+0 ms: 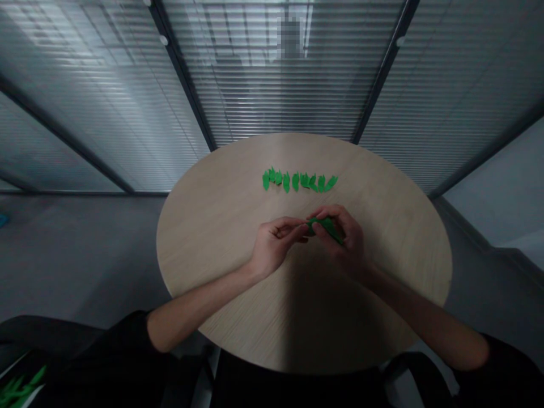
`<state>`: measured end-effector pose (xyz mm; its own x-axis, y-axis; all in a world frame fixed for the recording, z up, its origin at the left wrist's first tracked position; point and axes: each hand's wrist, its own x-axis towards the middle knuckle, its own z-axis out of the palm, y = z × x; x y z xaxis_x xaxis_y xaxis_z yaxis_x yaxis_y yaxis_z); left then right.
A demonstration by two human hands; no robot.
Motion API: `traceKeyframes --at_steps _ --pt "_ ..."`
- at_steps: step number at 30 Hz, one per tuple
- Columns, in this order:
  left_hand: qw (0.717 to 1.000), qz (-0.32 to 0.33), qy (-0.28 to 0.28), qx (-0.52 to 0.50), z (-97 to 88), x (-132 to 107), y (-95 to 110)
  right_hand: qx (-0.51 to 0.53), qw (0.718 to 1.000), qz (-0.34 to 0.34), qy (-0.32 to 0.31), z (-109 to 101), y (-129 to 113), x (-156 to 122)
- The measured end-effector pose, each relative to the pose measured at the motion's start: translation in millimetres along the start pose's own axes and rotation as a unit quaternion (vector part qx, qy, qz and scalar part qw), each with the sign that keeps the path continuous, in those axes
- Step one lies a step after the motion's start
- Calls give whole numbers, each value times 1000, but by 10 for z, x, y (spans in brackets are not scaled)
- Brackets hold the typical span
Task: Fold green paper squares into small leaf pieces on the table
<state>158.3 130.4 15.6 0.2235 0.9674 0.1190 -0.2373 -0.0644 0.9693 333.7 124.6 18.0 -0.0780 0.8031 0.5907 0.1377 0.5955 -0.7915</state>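
Note:
Both my hands meet over the middle of a round wooden table (221,238). My right hand (346,235) is closed around a green leaf-like piece (325,225). My left hand (276,241) pinches the left end of the same green piece with its fingertips. Farther back on the table lies a row of several small green leaves (297,181), side by side and apart from my hands.
Glass walls with horizontal blinds (276,73) stand behind the table, with dark frame posts. Grey floor surrounds the table. More green pieces (19,388) show at the bottom left corner, next to my dark sleeve.

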Motion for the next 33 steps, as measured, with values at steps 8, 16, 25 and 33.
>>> traceKeyframes --at_steps 8,16,25,33 --pt "1000 6 -14 -22 33 -21 46 12 998 52 15 0 -14 -22" --pt "1000 -9 -6 -13 5 9 44 -26 1000 2 9 -8 0 -7" --pt "999 22 -21 15 10 -4 33 -69 997 -30 2 -25 -1 10" --pt "997 18 -33 72 -1 -13 84 -64 997 -23 -29 -53 19 12"
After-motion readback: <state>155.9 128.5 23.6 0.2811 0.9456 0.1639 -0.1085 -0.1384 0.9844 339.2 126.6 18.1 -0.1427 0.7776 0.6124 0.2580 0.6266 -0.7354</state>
